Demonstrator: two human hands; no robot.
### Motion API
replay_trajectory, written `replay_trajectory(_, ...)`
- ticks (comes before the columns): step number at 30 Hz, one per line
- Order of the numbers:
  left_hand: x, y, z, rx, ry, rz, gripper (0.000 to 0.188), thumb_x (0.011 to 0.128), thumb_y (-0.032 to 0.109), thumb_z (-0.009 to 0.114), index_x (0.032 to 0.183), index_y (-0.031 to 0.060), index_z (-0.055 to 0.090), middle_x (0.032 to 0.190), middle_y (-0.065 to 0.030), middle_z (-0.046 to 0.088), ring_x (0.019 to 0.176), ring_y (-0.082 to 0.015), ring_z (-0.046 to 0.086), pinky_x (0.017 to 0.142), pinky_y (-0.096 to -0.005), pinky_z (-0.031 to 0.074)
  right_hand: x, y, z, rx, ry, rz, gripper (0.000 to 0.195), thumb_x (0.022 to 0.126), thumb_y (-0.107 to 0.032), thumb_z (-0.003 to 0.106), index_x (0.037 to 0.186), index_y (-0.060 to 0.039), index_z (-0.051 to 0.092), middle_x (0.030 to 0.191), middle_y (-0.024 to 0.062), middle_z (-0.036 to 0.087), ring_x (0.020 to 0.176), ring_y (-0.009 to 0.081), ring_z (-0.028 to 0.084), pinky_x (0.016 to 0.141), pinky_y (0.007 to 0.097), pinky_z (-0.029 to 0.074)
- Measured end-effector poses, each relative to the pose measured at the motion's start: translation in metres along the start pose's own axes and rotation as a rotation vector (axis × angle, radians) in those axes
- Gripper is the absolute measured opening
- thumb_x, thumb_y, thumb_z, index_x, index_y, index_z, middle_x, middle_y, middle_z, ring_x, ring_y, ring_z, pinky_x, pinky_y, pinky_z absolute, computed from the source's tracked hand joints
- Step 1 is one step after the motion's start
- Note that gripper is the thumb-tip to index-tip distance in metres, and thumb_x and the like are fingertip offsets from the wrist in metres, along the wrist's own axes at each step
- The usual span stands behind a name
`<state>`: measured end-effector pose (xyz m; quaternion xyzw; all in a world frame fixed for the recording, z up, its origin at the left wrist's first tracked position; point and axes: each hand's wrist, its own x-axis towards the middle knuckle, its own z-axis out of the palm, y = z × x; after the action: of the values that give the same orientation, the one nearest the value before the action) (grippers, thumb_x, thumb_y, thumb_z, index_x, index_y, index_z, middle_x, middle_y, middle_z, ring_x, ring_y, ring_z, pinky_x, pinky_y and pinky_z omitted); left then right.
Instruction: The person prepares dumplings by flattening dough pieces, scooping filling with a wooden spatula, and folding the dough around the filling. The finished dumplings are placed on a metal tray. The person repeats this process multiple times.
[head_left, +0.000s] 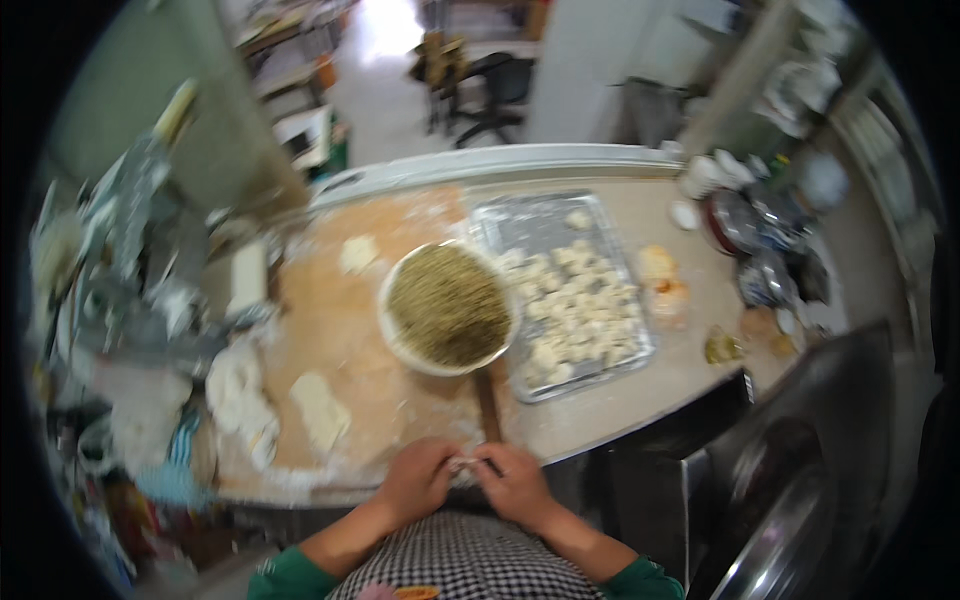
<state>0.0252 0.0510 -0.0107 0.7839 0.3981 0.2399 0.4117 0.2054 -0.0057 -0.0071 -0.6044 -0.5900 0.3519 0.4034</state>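
Note:
Close to my apron, at the front edge of the worktop, my left hand and my right hand meet fingertip to fingertip. Both pinch a small pale dumpling, mostly hidden by the fingers. Just beyond them a flat wooden handle runs toward a white bowl heaped with greenish-brown filling. Right of the bowl, a metal tray holds many small dumplings. Flattened dough lies on the floured wooden board, with a round wrapper farther back.
A lump of dough sits at the board's left edge, beside cluttered bags. Bagged food lies right of the tray. Bowls and pots stand at the far right. A large dark metal pan is near my right side.

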Motion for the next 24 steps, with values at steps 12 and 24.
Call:
replay_trajectory(12,-0.041,-0.131,-0.066,0.394,0.384,-0.292,0.032,0.086,0.02,0.07,0.114,0.0044,0.064,0.099,-0.016,0.067,0.093,-0.0344,0.063,0.084,-0.0424,0.051,0.027,0.038,-0.08,-0.026,0.499,0.201,0.036,0.105,-0.009,0.038,0.137,-0.0028,0.054,0.106,0.0084,0.065,0.073,0.0082,0.059,0.046,0.0191,0.042)
replay_trajectory(24,-0.075,-0.182,-0.1,-0.617,0.743,-0.688,0.018,0.09,0.013,0.065,0.102,-0.0005,0.064,0.088,-0.0092,0.067,0.069,-0.0212,0.059,0.065,-0.0353,0.05,0.025,0.0,-0.015,-0.107,-0.133,0.349,0.041,0.098,-0.001,0.043,0.138,-0.006,0.053,0.091,0.0088,0.071,0.058,0.0125,0.059,0.056,0.0269,0.049)
